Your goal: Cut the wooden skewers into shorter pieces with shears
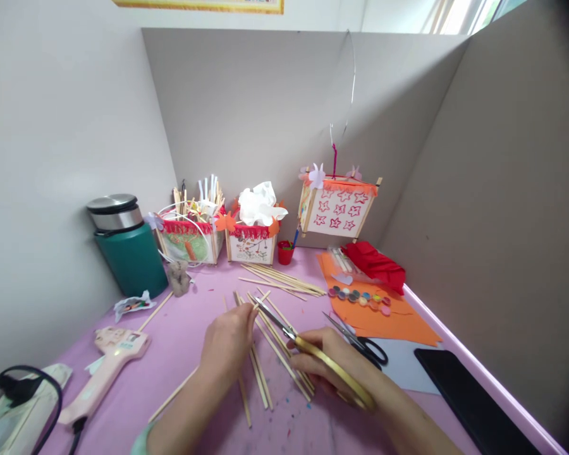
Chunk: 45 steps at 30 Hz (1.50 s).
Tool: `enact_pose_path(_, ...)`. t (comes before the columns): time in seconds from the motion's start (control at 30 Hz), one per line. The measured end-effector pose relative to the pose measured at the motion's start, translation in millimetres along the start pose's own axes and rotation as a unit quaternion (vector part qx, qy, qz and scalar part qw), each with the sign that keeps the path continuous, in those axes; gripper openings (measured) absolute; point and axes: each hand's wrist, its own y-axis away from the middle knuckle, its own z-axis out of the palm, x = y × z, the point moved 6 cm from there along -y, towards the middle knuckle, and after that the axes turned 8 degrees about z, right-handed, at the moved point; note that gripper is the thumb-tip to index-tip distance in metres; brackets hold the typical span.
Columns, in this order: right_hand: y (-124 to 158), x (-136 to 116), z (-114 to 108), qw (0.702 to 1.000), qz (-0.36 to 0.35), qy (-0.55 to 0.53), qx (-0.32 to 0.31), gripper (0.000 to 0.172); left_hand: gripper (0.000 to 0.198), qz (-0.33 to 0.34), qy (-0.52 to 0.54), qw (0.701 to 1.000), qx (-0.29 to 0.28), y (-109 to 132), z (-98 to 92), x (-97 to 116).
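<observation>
Near the middle of the pink table, my left hand point(230, 335) is closed around a thin wooden stick point(264, 297) whose tip pokes out past the fingers. My right hand point(327, 360) grips gold-handled scissors point(334, 373), their blades pointing up and left. The blade tips meet the stick right beside my left fingers; whether they touch it I cannot tell. Several loose wooden sticks point(284, 363) lie spread under and between both hands. Just right of the gold pair rest black-handled scissors point(360, 344).
A pink glue gun point(111, 363) and a green bottle point(130, 253) stand left. Behind are two decorated boxes point(251, 248), more sticks point(284, 278) and a hanging lantern point(339, 208). Rightward lie orange paper point(384, 319), a paint strip point(360, 298) and a black phone-like slab point(474, 398).
</observation>
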Motion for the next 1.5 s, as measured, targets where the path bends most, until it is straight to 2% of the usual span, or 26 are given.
enact_pose_path(0.07,0.7,-0.5,0.3,1.0,0.002,0.003,-0.002,0.015,0.035,0.013,-0.012,1.0,-0.011,0.3,2.8,1.4)
enact_pose_path(0.37,4.0,2.1,-2.4,1.0,0.013,0.023,-0.014,0.024,0.036,0.038,0.093,0.993,-0.067,-2.1,1.5,10.9)
enact_pose_path(0.53,5.1,3.4,-4.4,1.0,0.016,0.013,-0.024,0.023,0.037,0.0,0.246,0.961,-0.129,0.9,9.6,13.0)
enact_pose_path(0.63,6.4,1.2,-5.1,0.999,0.007,0.0,-0.032,0.021,0.041,-0.021,0.292,0.943,-0.16,0.6,14.8,12.0)
enact_pose_path(0.73,6.9,-0.1,-5.0,0.999,-0.001,0.004,-0.034,0.016,0.04,-0.007,0.233,0.961,-0.148,0.0,12.5,13.7)
enact_pose_path(0.83,6.1,0.9,-5.8,0.999,-0.014,-0.005,-0.03,0.02,0.035,0.02,0.12,0.989,-0.086,1.6,5.0,18.4)
enact_pose_path(0.93,5.4,3.6,-8.6,1.0,-0.007,-0.015,-0.013,0.023,0.026,0.037,0.029,0.998,-0.046,5.7,3.3,23.8)
enact_pose_path(1.03,6.4,2.1,-9.2,1.0,0.005,-0.011,-0.001,0.022,0.023,0.041,-0.042,0.997,-0.051,7.6,7.7,26.0)
enact_pose_path(1.17,6.9,-0.4,-6.6,0.999,0.031,0.012,0.018,0.021,0.031,0.035,-0.081,0.994,-0.059,5.0,10.9,23.0)
enact_pose_path(1.27,4.3,1.1,-3.8,0.999,0.028,0.021,0.029,0.024,0.036,0.027,-0.028,0.998,-0.058,1.5,8.3,18.4)
enact_pose_path(1.37,1.7,4.0,-2.3,0.999,0.014,0.03,0.029,0.024,0.036,0.012,0.103,0.992,-0.072,-1.5,5.4,13.7)
enact_pose_path(1.43,0.9,5.8,-2.0,0.999,0.012,0.034,0.022,0.023,0.035,-0.016,0.19,0.977,-0.099,-2.0,6.2,9.2)
enact_pose_path(1.5,0.9,7.2,-1.5,0.999,0.014,0.03,0.01,0.023,0.036,-0.07,0.277,0.948,-0.141,-0.1,11.6,1.7)
